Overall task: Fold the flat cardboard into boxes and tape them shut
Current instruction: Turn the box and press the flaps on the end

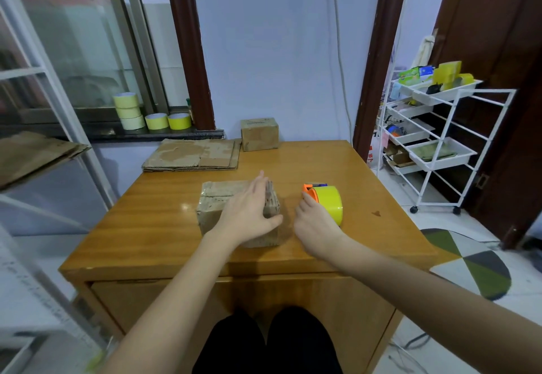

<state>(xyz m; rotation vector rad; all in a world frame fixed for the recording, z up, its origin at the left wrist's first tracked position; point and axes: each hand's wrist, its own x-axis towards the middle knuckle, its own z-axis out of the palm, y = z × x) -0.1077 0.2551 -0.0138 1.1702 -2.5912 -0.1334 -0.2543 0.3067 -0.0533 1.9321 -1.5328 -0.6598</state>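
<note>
Table (pixel 164 221): left hand (pixel 249 212) flat on box (pixel 211 209).

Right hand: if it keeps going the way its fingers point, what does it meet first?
Probably the tape dispenser: the right hand sits just short of its orange handle, fingertips at or nearly touching it; contact is unclear.

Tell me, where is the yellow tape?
In the head view, the yellow tape sits on the table, right of the box, touching the right hand.
</note>
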